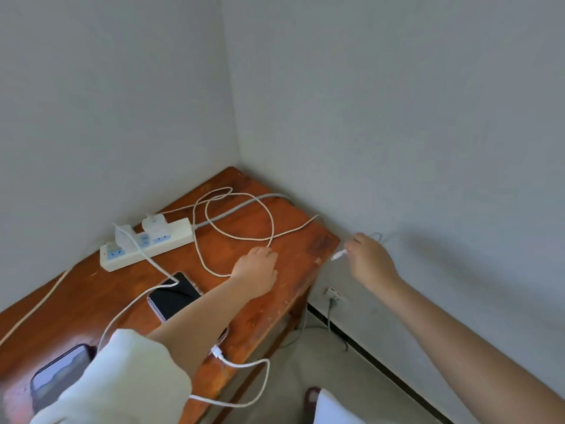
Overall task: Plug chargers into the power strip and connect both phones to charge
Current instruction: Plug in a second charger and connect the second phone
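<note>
The right hand (pixel 368 260) is pinching the white braided cable's plug end (pixel 338 256) beyond the worn red-brown wooden table (pixel 305 240), while the left hand (pixel 256 270), fingers curled, is holding down its loop (pixel 238 215), risking a snag.

White power strip (pixel 146 244), reddish-brown table (pixel 293 240)

Table (pixel 293 258) scuffed reddish wood; power strip (pixel 171 243) smooth white plastic; phone (pixel 174 296) glossy black.

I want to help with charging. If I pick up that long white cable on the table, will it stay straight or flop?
Probably flop: the white cable lies in loose loops. It looks thin, so likely light, and may slide off the table.
</note>
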